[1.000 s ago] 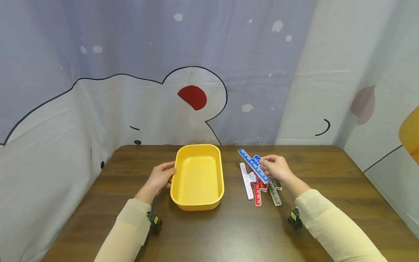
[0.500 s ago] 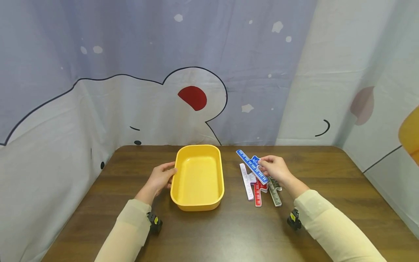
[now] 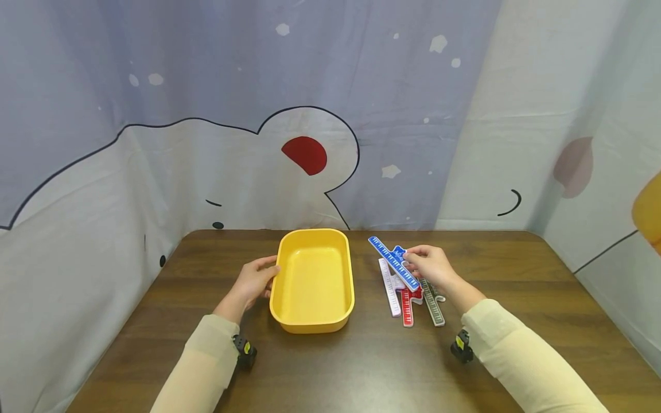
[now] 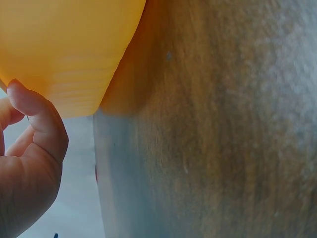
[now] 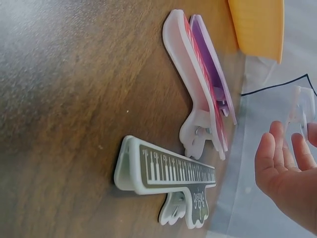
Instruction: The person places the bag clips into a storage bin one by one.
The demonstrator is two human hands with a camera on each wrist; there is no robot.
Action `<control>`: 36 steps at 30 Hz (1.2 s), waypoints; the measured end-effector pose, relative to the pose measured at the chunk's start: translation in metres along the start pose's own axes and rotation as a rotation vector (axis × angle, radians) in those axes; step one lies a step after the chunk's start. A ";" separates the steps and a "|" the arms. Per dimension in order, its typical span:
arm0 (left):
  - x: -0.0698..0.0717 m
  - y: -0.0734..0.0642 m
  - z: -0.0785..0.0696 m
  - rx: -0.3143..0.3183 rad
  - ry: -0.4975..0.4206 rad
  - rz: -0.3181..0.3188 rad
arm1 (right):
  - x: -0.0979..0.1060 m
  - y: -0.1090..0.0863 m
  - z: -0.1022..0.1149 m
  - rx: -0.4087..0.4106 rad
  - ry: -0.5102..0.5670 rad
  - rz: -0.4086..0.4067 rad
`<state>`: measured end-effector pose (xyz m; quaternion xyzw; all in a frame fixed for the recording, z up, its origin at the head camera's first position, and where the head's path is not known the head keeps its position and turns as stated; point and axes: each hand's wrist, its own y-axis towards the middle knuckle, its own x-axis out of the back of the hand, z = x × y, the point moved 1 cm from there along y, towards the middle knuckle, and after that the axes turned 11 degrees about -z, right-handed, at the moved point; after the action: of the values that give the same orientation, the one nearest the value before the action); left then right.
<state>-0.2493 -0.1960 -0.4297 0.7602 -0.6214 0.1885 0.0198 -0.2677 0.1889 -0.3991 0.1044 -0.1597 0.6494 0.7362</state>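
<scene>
My left hand (image 3: pixel 251 282) holds the left rim of a yellow plastic tub (image 3: pixel 312 328), thumb at the edge; the left wrist view shows the tub's outer wall (image 4: pixel 69 49) beyond the thumb. Between thumb and fingers, my right hand (image 3: pixel 432 267) pinches a blue sheet-music clip (image 3: pixel 393 264) with a piano-key print, raised over the other clips. Below it lie a pale lilac clip (image 3: pixel 389 289), a red clip (image 3: pixel 408 312) and a grey-green clip (image 3: pixel 432 304). From the right wrist, the held clip (image 5: pixel 297 111) appears as a pale, washed-out shape.
All of this is on a dark wooden table (image 3: pixel 330 373). A printed curtain (image 3: pixel 232 172) hangs right behind its back edge. The tub stands left of the clips, with a strip of tabletop between.
My right hand has drifted slightly left with the blue clip, uncovering a little more of the red and grey-green ones. The left hand and tub stay in place.
</scene>
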 end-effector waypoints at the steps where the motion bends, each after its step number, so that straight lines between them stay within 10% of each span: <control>1: 0.000 0.000 0.000 -0.003 -0.002 0.000 | 0.000 0.000 0.000 -0.003 0.002 -0.001; 36: 0.000 -0.003 -0.001 0.020 0.006 0.002 | -0.011 -0.004 0.009 0.031 0.000 0.037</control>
<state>-0.2472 -0.1952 -0.4282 0.7592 -0.6202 0.1969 0.0140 -0.2660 0.1750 -0.3944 0.1128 -0.1513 0.6652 0.7224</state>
